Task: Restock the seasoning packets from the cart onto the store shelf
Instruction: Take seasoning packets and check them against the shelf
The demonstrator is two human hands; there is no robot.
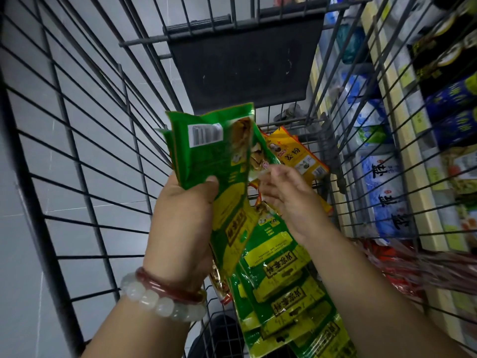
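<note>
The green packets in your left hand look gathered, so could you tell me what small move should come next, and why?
Probably close the right hand on the next green packet from the row lying in the cart and add it to the bunch the left hand grips. The right fingers are open beside that bunch, and many packets remain below.

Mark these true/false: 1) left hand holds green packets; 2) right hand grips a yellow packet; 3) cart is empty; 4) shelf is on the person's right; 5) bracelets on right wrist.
1) True: the left hand clasps green packets.
2) False: the right hand touches the green packets' edge; the yellow packet lies in the cart.
3) False: packets remain inside.
4) True: the shelf is right.
5) False: the bracelets are on the left wrist.
</note>
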